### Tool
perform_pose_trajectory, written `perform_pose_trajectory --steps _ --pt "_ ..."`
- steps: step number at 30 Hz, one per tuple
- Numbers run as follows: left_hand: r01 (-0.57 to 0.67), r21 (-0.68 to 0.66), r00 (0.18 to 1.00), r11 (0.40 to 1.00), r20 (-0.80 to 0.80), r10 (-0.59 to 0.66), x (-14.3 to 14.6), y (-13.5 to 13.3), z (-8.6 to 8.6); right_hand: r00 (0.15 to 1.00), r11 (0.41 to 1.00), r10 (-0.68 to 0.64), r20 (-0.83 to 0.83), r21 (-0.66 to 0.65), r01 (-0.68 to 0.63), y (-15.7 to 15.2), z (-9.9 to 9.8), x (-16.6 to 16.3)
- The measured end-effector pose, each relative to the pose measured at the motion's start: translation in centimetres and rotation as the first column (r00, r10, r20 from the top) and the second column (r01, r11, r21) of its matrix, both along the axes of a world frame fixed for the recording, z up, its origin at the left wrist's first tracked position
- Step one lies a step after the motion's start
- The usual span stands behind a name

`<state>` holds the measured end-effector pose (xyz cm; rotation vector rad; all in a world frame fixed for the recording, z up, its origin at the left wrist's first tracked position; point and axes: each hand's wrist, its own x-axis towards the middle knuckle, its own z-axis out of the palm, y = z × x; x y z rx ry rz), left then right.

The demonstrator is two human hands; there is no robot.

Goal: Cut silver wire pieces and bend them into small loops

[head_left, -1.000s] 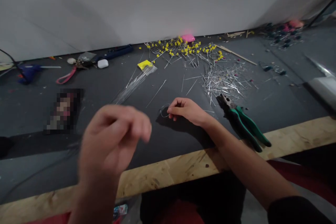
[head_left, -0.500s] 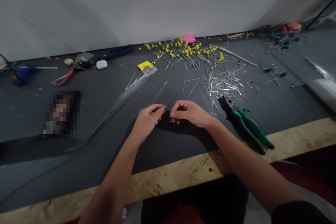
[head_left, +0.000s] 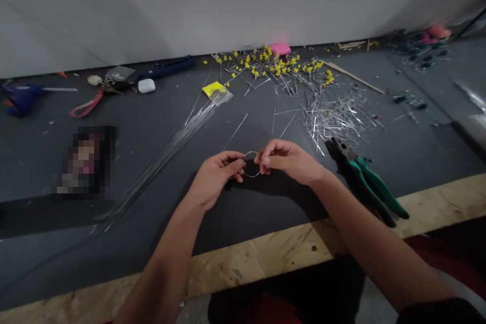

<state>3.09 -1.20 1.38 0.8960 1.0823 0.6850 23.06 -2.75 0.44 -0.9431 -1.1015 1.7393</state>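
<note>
Between my hands, a thin silvery wire ring (head_left: 252, 176) is held just above the dark tabletop. My left hand (head_left: 224, 172) pinches its left side between thumb and fingers. On the ring's right side, my right hand (head_left: 286, 161) grips the wire with the fingertips; the ends of the wire are hidden there. Just beyond my left hand lies a single wire piece (head_left: 236, 130) with a small twist at its tip. Green-and-black pliers (head_left: 364, 177) rest to the right of my right hand, their jaws pointing away from me.
A long bundle of straight wires (head_left: 163, 154) lies at left, near a yellow tag (head_left: 213, 89). Behind are yellow-tipped wire pieces (head_left: 281, 67) and a pile of short wires (head_left: 336, 116). A white case (head_left: 146, 85), keys (head_left: 114, 86) and a blue glue gun (head_left: 25, 98) sit at back left.
The wire between my hands now shows as a clear round loop. My hands have moved slightly right and a little apart, and the view has shifted somewhat.
</note>
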Motion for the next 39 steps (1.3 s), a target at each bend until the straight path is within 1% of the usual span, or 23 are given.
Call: perform_pose_trajectory --steps 4,6,8,12,15,18,20,25,32,36,39 --pt "-0.176 -0.007 0.974 0.984 0.146 0.176 0.2 0.1 -0.1 0.984 0.985 -0.170 -0.055 -0.019 0.169 0.1 -0.1 0.0" --pt "-0.217 0.001 0.959 0.976 0.188 0.213 0.3 0.1 -0.2 0.974 0.976 -0.217 -0.057 -0.043 0.215 0.2 0.0 0.0" --pt "-0.229 0.007 0.954 0.973 0.202 0.223 0.4 0.0 -0.3 0.968 0.968 -0.247 -0.039 -0.053 0.245 0.2 0.1 -0.1" --pt "-0.229 0.012 0.957 0.973 0.187 0.223 0.6 -0.2 -0.5 0.960 0.959 -0.278 -0.015 -0.054 0.277 0.1 0.3 -0.4" --pt "-0.228 0.015 0.958 0.974 0.181 0.221 0.9 -0.5 -0.5 0.960 0.960 -0.278 0.008 -0.024 0.279 -0.1 0.2 -0.6" --pt "-0.186 -0.007 0.968 0.983 0.169 0.184 1.2 -0.7 -0.3 0.957 0.957 -0.291 0.025 0.030 0.290 -0.2 0.1 -0.9" --pt "-0.152 -0.027 0.971 0.988 0.183 0.154 1.4 -0.8 -0.3 0.961 0.960 -0.275 0.037 0.053 0.273 -0.2 0.0 -1.1" --pt "-0.096 -0.042 0.967 0.994 0.233 0.103 1.7 -1.2 -0.2 0.975 0.976 -0.216 0.054 0.040 0.214 -0.5 -0.4 -1.7" --pt "-0.096 -0.054 0.966 0.994 0.237 0.106 1.9 -1.3 -0.3 0.965 0.967 -0.253 0.074 0.054 0.250 -0.7 -0.7 -2.5" --pt "-0.093 -0.020 0.964 0.996 0.249 0.095 1.9 -1.3 -0.7 0.955 0.956 -0.291 0.060 0.069 0.287 -0.7 -0.6 -2.8" --pt "-0.119 0.060 0.968 0.991 0.228 0.102 2.0 -1.5 -1.1 0.939 0.942 -0.333 0.089 0.079 0.327 -0.8 -0.8 -2.9"
